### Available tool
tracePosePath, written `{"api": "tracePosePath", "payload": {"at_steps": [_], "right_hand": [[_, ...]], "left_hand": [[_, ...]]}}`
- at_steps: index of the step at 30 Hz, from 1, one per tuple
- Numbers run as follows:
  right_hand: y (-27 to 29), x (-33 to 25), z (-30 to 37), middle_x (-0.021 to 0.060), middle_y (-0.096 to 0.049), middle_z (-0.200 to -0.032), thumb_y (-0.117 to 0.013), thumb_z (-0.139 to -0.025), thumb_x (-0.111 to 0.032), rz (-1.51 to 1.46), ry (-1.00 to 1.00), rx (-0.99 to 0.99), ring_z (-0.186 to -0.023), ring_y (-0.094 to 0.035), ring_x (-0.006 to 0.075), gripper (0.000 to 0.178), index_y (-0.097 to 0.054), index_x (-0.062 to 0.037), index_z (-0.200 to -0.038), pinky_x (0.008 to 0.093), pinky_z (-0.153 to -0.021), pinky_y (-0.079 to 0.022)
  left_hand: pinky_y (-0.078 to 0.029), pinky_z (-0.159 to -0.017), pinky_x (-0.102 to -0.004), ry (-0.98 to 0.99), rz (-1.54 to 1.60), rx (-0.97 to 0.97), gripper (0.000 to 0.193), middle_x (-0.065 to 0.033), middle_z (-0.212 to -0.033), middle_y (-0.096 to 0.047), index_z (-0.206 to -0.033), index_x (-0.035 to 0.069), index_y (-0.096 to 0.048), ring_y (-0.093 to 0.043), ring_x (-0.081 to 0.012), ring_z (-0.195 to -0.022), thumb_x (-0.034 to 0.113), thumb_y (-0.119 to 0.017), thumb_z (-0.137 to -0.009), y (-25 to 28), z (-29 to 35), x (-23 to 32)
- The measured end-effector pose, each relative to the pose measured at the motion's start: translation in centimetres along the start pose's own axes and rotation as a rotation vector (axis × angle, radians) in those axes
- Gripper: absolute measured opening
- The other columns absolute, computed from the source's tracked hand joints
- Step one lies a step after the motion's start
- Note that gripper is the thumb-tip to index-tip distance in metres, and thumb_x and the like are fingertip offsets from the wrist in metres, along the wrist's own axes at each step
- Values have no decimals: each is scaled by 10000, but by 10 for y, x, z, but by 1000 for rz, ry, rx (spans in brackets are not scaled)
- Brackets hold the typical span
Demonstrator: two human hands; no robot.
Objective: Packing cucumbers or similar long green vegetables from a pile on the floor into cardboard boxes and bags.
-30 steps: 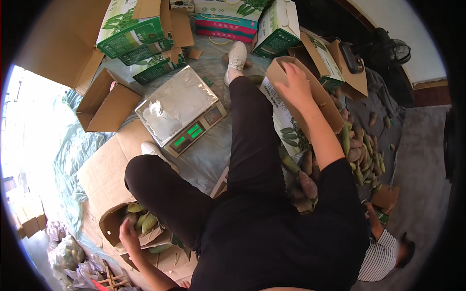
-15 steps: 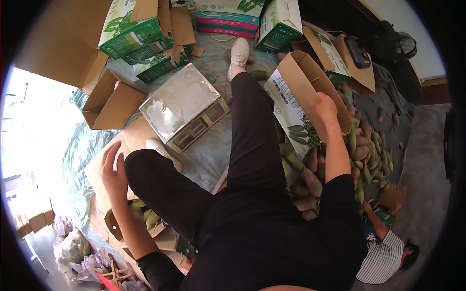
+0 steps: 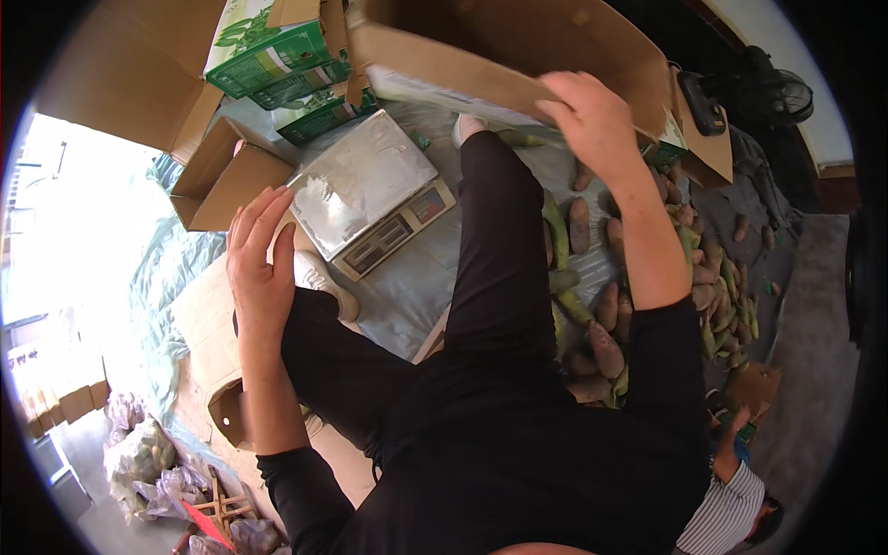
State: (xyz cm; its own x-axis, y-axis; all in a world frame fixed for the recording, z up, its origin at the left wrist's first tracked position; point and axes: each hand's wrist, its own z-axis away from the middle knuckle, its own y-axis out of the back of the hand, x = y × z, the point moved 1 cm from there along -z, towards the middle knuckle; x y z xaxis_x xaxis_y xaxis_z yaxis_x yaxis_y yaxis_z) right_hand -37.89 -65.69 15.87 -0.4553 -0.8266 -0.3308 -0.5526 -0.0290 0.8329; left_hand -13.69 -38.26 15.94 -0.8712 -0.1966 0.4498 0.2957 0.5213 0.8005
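My right hand (image 3: 592,125) holds a large open cardboard carton (image 3: 453,69) by its near rim, thumb and fingers closed on the edge. The carton is raised at the far side, in front of my extended foot, with its open top facing up. My left hand (image 3: 262,264) is empty, fingers apart, beside the near left corner of a weighing scale (image 3: 365,190). The scale has a shiny metal plate, with nothing on it, and a display panel along its near side.
Reddish-brown tubers (image 3: 606,350) and long green vegetables (image 3: 555,227) lie on plastic sheeting to my right. Green printed cartons (image 3: 277,65) are stacked far left, near an open brown box (image 3: 217,176). A fan (image 3: 782,97) stands far right; a person in stripes (image 3: 731,509) works lower right.
My right hand has lifted the carton off the floor at the right and swung it toward the far middle. My left hand has moved away from me and right, toward the scale.
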Motion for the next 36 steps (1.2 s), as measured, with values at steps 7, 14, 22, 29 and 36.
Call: {"api": "tracePosePath", "payload": {"at_steps": [7, 14, 22, 29, 36], "right_hand": [[-100, -69, -33, -20, -625, -811, -599, -760, -180, 74, 387, -112, -813, -582, 200, 116, -618, -167, -873, 349, -675, -455], [-187, -103, -15, 6, -632, -798, -516, -781, -126, 124, 388, -502, -852, -600, 201, 130, -633, -177, -807, 354, -716, -421], [-143, -71, -30, 54, -660, -892, -600, -799, -172, -297, 155, -434, -877, -617, 223, 151, -661, -107, -921, 365, -774, -467], [-90, 5, -27, 68, -669, -820, -598, -800, -164, -618, -192, -117, -762, -634, 175, 187, -662, -75, -952, 282, -677, -479], [-119, 75, 30, 54, -652, -760, -608, -797, -152, -551, -372, -51, -691, -600, 145, 175, -665, -76, -945, 279, -658, -471]], "left_hand": [[-415, -931, -340, -89, -26, 44, 314, -112, -1138, -591, -1091, 45, -614, -542, -263, -1106, -48, -562, -795, -2, -9, 8], [-349, -976, -408, 6, -42, -210, 392, -111, -1163, -558, -1151, 65, -571, -477, -310, -1144, 46, -606, -761, -24, -5, -14], [-329, -993, -414, 146, -85, -472, 511, -131, -1215, -522, -1244, 74, -495, -462, -312, -1160, 72, -631, -751, -36, 9, -33], [-339, -986, -412, 200, -141, -498, 540, -130, -1182, -547, -1263, 83, -479, -496, -300, -1123, 87, -650, -751, -50, 16, -52], [-408, -912, -395, 190, -169, -541, 549, -149, -1131, -573, -1258, 75, -480, -536, -322, -1064, 46, -641, -734, -65, 10, -56]]}}
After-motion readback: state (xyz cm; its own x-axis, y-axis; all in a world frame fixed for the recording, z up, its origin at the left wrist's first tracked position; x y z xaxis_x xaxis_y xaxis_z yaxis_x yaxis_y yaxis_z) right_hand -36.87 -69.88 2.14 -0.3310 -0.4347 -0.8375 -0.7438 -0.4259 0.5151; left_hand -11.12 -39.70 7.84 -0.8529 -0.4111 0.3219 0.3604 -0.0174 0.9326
